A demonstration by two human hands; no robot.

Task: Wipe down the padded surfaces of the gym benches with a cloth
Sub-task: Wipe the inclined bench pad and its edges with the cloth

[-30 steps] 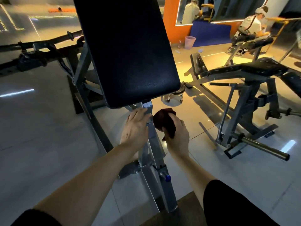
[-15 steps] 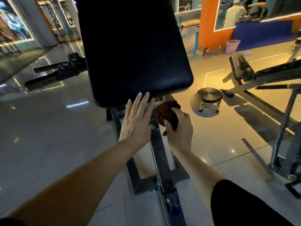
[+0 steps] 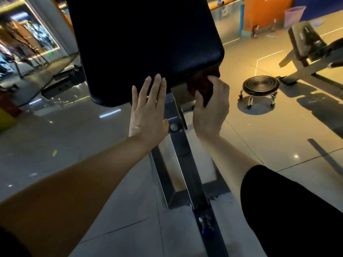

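A black padded bench back (image 3: pixel 144 43) slopes up in front of me on a grey steel frame (image 3: pixel 182 164). My left hand (image 3: pixel 148 110) is flat with straight fingers, its fingertips touching the pad's lower edge. To the right, my right hand (image 3: pixel 210 106) grips a bunched dark red cloth (image 3: pixel 201 84) and holds it up against the underside of the pad's lower right corner. Part of the cloth is hidden behind the pad and my fingers.
A small round black stool on castors (image 3: pixel 260 88) stands on the tiled floor to the right. Another bench with a black pad (image 3: pixel 306 43) lies further right. A pink bin (image 3: pixel 295 14) stands by the orange wall. Dark equipment (image 3: pixel 63 84) sits at the left.
Both hands have risen toward the pad. The left fingertips now touch its lower edge, and the right hand has pushed the cloth up under the pad's right corner. The view has moved closer.
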